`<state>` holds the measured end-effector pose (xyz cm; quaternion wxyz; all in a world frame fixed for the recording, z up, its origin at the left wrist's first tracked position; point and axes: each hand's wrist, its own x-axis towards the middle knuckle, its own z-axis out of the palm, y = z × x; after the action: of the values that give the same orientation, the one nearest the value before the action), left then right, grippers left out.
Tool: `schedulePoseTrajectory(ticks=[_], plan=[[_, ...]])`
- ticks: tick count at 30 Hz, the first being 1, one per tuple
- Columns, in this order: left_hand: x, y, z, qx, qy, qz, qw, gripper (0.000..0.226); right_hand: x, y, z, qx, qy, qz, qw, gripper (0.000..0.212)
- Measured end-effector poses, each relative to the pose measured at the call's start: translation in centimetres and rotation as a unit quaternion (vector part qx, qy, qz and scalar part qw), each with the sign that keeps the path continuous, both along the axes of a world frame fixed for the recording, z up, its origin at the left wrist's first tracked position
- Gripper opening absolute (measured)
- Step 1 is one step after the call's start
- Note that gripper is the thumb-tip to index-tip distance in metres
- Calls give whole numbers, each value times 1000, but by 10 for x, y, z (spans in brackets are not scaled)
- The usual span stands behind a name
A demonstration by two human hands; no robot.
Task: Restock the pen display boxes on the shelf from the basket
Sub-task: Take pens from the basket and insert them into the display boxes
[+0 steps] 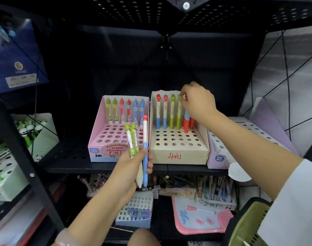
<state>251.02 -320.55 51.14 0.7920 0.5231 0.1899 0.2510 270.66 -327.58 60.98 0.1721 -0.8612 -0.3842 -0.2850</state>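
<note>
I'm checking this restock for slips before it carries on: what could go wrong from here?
1. The right hand is setting a pen among the red pens at the back of the beige box; they already lean together, so a nudge could tip them further.
2. The left hand holds two green pens and a blue pen with a red cap loosely fanned; one might slip out.
</note>
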Motion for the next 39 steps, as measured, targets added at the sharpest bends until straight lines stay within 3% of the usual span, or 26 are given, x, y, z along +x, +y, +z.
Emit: schedulePoseTrajectory(ticks=[5,9,12,16,19,23,28,32,36,39], plan=[[1,1,-2,10,-15,-6,1000,13,-22,-5,-6,80,48,86,992,26],[6,-3,-2,10,-27,-3,1000,12,-58,-5,-22,7,351,230,908,28],[7,-6,-3,7,-29,4,1000,12,-68,-4,-33,17,443,265,857,21],[3,-5,-2,2,-11,11,1000,19,-57,3,-22,186,431,249,847,24],[-3,-2,0,34,0,11,999,22,-39,6,-7,302,327,212,870,19],[-5,0,0,31,0,17,999,21,-27,16,-12,211,207,158,942,11],[-9,5,-2,23,-10,21,999,8,-26,36,-25,48,190,123,973,21],[-15,10,-4,36,-4,24,999,15,-29,42,-39,-39,170,110,978,20],[-17,15,-6,44,5,30,999,21,-42,36,-38,93,146,108,979,22],[-15,14,-6,45,0,30,999,22,-71,33,-35,86,299,224,924,20]])
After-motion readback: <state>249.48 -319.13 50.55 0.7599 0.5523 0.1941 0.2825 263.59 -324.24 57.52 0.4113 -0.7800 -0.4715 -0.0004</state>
